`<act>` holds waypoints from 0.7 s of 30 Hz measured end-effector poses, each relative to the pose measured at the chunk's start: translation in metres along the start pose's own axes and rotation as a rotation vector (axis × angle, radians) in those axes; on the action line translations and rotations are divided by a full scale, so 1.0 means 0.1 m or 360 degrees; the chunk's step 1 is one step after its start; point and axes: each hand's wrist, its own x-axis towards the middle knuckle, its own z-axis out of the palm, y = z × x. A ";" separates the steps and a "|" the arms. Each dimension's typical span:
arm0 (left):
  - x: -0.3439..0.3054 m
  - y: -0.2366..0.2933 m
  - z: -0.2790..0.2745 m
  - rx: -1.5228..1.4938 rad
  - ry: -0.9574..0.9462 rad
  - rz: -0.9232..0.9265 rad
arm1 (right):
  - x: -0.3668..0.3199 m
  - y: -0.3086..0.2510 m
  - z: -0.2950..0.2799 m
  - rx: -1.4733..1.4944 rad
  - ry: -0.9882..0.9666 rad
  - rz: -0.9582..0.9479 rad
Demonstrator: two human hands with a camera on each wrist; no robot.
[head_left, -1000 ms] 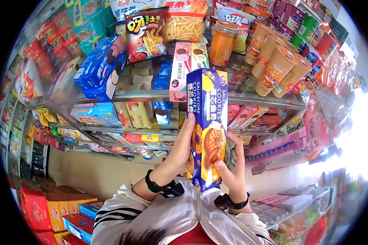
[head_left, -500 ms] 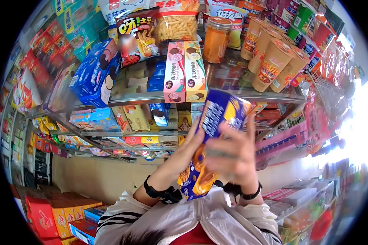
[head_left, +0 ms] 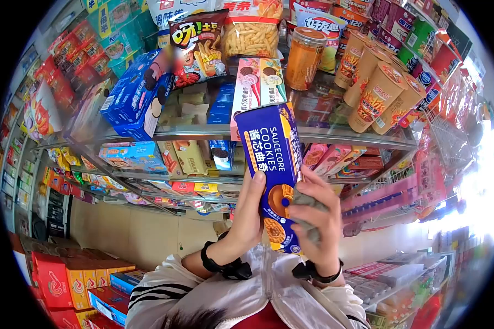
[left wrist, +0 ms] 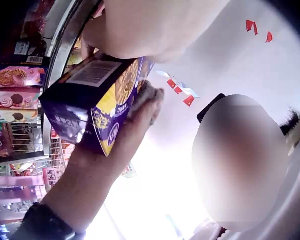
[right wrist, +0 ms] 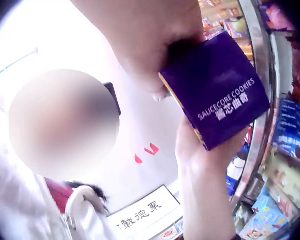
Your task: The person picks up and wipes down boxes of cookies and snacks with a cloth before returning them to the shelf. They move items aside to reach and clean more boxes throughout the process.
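My left hand (head_left: 250, 208) grips a purple and yellow cookie box (head_left: 270, 159) from its left side, thumb along the front. The box is held up in front of my chest, its top leaning a little left, overlapping the shelf edge in the head view. A crumpled grey cloth (head_left: 311, 211) lies in my right hand (head_left: 325, 230), whose bent fingers keep it against the box's right side. In the left wrist view the cloth (left wrist: 144, 97) is pressed along the box (left wrist: 70, 105). One purple end of the box (right wrist: 217, 90) faces the right wrist camera.
A glass shelf with a metal edge (head_left: 335, 133) stands in front, carrying pink and cream cookie boxes (head_left: 258, 82), a blue box (head_left: 137, 96), a jar (head_left: 305, 57) and several paper cups (head_left: 379, 96). Pink wire baskets (head_left: 389, 194) hang at right. Red cartons (head_left: 52, 279) stand lower left.
The box tilted right, then swung back and turned, so a purple face now fronts the head view instead of the yellow one. My right hand swept across its front and returned to the right side.
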 end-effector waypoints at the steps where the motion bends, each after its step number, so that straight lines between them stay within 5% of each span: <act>1: -0.02 0.03 0.04 0.0118 -0.0003 0.0059 | -0.04 -0.02 0.10 -0.0027 0.0043 0.0025; 3: -0.01 -0.03 -0.09 0.0058 -0.0299 0.0075 | -0.15 0.05 0.17 0.0024 0.0188 0.0062; 5: 0.02 -0.05 -0.21 -0.0004 -0.0545 -0.0196 | -0.17 0.09 0.17 0.0111 0.0586 0.0489; 7: -0.08 -0.23 -0.24 0.0424 -0.0491 -0.0296 | -0.11 0.08 0.19 0.0139 0.0567 0.0526; 13: -0.12 -0.17 -0.04 -0.0128 -0.0192 -0.0569 | -0.17 0.14 0.20 -0.0095 0.0409 0.0511; 15: -0.08 -0.19 -0.20 -0.0518 -0.0456 -0.0774 | -0.14 0.10 0.13 -0.0118 0.0378 0.0530; 18: -0.02 -0.10 -0.23 -0.0593 -0.0329 -0.0782 | -0.26 0.04 0.09 0.0301 0.0720 0.0255; 19: -0.01 -0.10 -0.32 -0.0709 -0.0267 -0.0815 | -0.24 0.01 0.02 0.0296 0.0399 -0.0031; 20: 0.08 -0.13 -0.43 -0.0768 -0.0538 -0.0672 | -0.19 -0.07 -0.06 0.0289 0.0078 -0.0315; 21: 0.06 -0.06 -0.39 -0.0753 -0.0452 -0.0636 | -0.15 -0.22 -0.07 0.0189 -0.0271 -0.0371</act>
